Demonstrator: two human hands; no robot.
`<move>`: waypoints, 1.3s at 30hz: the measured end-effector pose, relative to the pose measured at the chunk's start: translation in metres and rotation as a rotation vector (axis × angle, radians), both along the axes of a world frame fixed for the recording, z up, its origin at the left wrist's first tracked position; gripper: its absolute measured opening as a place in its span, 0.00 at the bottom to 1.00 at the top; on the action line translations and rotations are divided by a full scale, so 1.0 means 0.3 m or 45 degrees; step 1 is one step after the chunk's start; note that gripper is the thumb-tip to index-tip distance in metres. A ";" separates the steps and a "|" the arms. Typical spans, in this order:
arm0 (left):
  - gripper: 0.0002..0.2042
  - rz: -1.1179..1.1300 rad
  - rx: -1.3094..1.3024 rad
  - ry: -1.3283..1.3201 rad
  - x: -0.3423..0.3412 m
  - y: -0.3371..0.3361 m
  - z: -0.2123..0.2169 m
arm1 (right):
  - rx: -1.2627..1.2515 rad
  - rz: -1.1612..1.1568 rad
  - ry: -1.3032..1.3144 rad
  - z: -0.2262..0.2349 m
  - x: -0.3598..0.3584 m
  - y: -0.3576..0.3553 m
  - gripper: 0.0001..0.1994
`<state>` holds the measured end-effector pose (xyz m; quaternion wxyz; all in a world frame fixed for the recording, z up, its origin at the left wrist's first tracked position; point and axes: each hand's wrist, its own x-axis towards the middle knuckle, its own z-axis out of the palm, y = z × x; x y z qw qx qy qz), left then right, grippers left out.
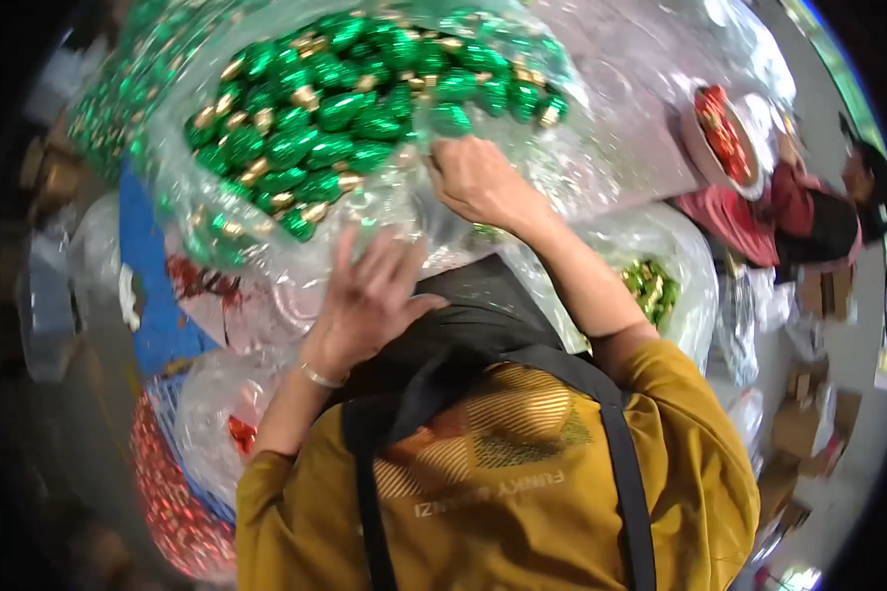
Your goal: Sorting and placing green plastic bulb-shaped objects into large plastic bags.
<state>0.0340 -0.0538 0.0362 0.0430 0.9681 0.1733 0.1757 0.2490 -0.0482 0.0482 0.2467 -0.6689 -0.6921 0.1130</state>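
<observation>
Many shiny green bulb-shaped ornaments with gold caps lie heaped in a large clear plastic bag in front of me. My right hand is closed at the bag's near right side, just below a green ornament. Its curled fingers hide whatever they hold. Nearer to me, my left hand hangs at the bag's near edge, fingers spread and slightly blurred, with nothing visible in it. Beneath the hands, a black apron covers my lap.
Gold-green pieces lie in clear plastic at right. Red ornaments fill a bag beside a blue crate at lower left. A person sits at far right by a white bowl of red pieces. Cardboard boxes stand at right.
</observation>
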 end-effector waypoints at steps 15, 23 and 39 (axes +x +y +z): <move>0.11 -0.131 -0.138 -0.078 -0.179 0.133 0.063 | 0.096 -0.871 -0.496 0.130 0.632 -0.216 0.14; 0.15 0.011 0.179 -0.142 -0.158 0.164 0.027 | 0.708 -0.780 -0.747 -0.078 0.694 -0.211 0.17; 0.10 1.360 -0.467 -0.509 -1.067 -0.138 -0.441 | -0.747 -1.222 0.229 -1.106 0.693 -0.991 0.14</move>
